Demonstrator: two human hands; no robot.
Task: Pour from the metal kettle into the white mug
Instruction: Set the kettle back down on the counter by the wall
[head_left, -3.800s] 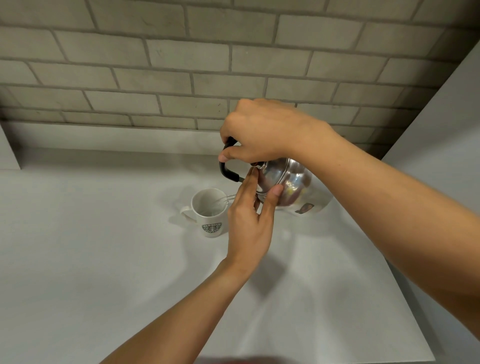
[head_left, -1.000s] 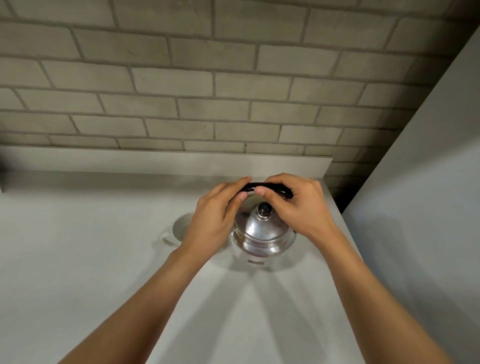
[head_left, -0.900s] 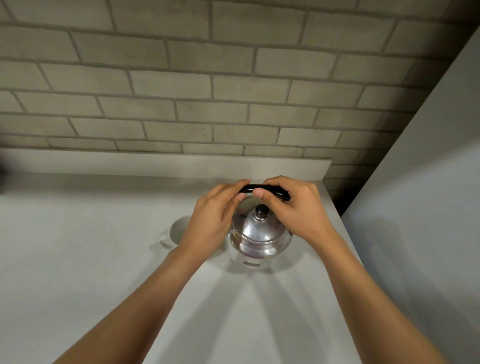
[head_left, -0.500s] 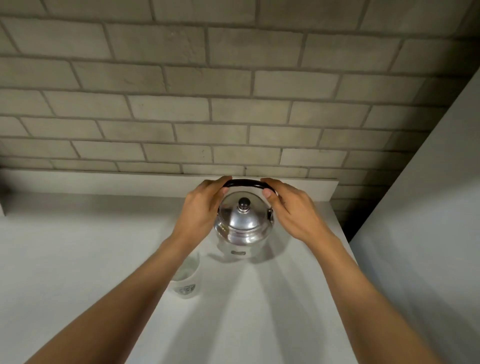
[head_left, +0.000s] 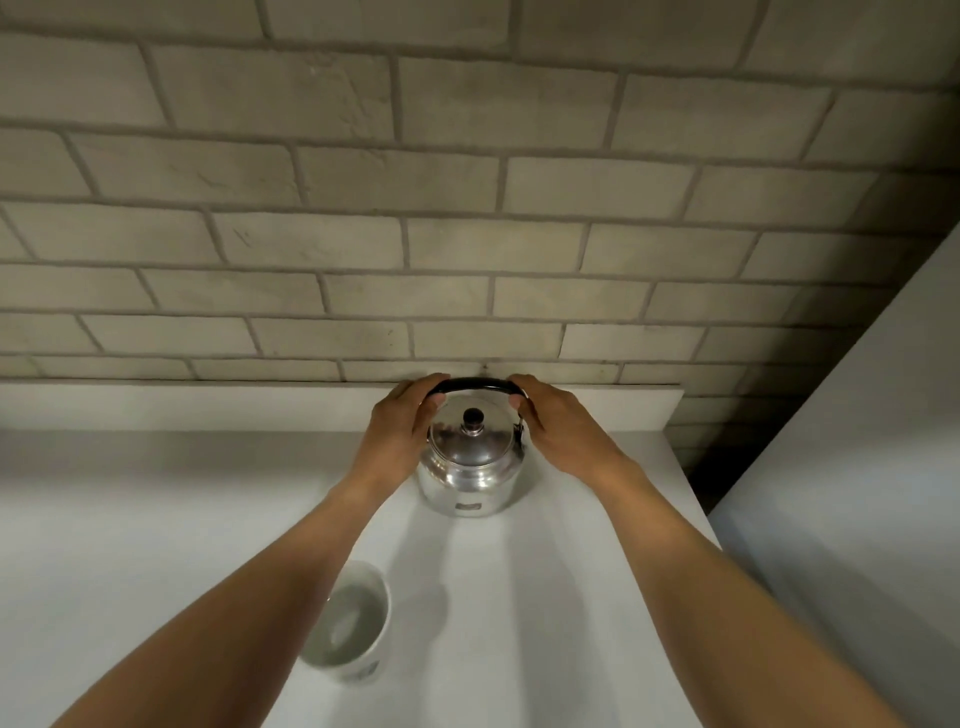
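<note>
The metal kettle stands upright at the back of the white counter, lid on, with a black knob on top. Its black handle arches over the lid. My left hand grips the handle's left end and rests against the kettle's side. My right hand grips the handle's right end. The white mug stands nearer to me and to the left, partly hidden under my left forearm, with clear liquid inside.
A grey brick wall rises behind a low white ledge at the counter's back. A pale wall panel bounds the right side, with a dark gap at the counter's right edge.
The kettle has gone from tilted over the mug to upright, then back toward the wall. Both hands now hold the handle's ends, and the mug sits uncovered in front.
</note>
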